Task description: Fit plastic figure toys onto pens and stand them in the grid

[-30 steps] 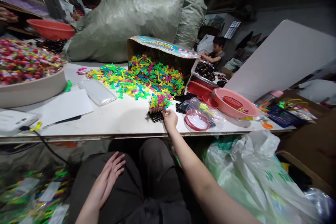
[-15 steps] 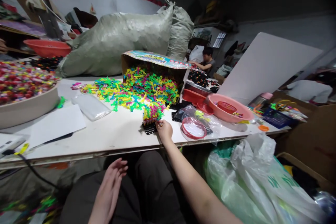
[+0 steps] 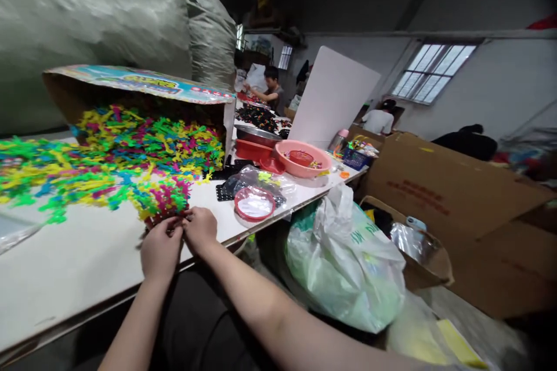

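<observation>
At the table's near edge, a clump of small plastic toy figures [image 3: 167,194] in pink, green and yellow stands packed upright on a dark perforated tray, mostly hidden behind my hands. My left hand [image 3: 160,248] is closed at the near side of the clump, thumb and forefinger pinched. Close against it, my right hand [image 3: 201,231] is also closed, its fingertips meeting the left ones at the clump's front right corner. Whatever lies between the fingertips is too small to make out. Behind, a cardboard box [image 3: 204,95] on its side spills a heap of loose figures [image 3: 148,145] onto the table.
Right of my hands are a red basket [image 3: 255,206] with white contents, a plastic bag [image 3: 282,182], a pink basin [image 3: 304,159] and a white board [image 3: 331,93]. A stuffed bag [image 3: 343,261] stands below the edge. Large sacks [image 3: 108,23] rise behind. People sit farther back.
The view has turned right and come closer to the tray. My left hand has risen from above my lap to the tray and closed beside my right hand, which stays there.
</observation>
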`<state>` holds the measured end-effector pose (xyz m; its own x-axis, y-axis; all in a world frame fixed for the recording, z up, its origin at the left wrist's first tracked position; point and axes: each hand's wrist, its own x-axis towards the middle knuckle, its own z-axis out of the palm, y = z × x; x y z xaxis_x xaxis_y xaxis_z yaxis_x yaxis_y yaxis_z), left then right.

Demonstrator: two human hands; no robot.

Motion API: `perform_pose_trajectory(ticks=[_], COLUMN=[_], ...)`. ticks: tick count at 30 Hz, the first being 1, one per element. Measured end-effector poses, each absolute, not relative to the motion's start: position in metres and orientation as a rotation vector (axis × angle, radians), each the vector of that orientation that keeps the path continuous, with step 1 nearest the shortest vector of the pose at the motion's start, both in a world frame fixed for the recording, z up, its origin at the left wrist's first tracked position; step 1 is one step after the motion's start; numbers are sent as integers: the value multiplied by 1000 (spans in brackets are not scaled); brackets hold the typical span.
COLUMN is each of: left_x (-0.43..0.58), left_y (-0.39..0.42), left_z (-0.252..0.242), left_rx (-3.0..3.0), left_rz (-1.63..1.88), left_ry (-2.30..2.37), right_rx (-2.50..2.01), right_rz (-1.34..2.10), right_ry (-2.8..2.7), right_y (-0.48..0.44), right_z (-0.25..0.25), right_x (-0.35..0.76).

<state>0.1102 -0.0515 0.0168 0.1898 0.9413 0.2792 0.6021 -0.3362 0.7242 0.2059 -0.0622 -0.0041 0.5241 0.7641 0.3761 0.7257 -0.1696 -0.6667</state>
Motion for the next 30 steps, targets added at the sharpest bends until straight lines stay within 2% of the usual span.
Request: perform_pose_trajectory(ticks=[10,17,24,30], left_x=[130,134,134,136], left_y=[-43,-42,-40,-41], left_z=[20,14,13,15], left_rx=[1807,1719,1708,1698], left_rz=[1007,1054,1099,1091], left_ry=[1669,1632,1602,1636], right_rx=[-1832,-1682,-1561,-1532], right_rz=[236,424,364,476], right_ry=[-1218,-1164,-1137,-1249], right_y=[-63,-65,-56,-51], right_z=[0,-3,-1,2], right_x=[210,222,240,242])
